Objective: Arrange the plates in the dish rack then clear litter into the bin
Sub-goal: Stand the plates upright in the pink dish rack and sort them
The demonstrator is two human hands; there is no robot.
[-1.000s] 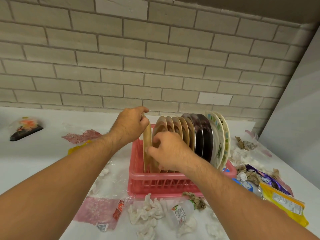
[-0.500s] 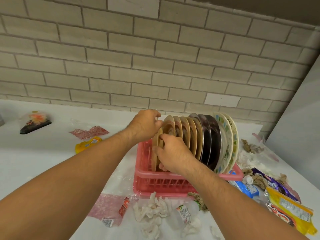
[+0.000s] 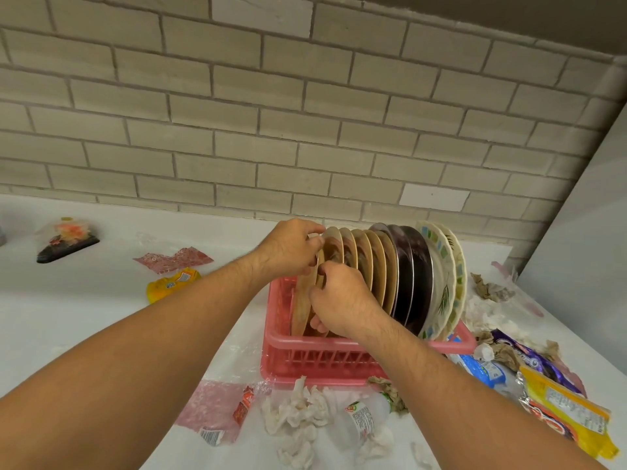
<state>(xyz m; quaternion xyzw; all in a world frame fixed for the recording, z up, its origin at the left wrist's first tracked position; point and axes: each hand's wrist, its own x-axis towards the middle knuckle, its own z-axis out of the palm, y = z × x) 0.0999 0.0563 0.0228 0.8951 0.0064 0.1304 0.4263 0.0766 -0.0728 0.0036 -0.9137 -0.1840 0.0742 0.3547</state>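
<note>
while the pink dish rack (image 3: 305,359) is sitting on the counter (image 3: 84,317), the left hand (image 3: 288,247) is pinching the top rim of the leftmost tan plate (image 3: 300,305) standing in it, and the right hand (image 3: 341,301) is gripping that plate's near edge.

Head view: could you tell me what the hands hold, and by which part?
The leftmost tan plate in the pink dish rack: left hand at its top rim, right hand pinching its near rim.
</note>
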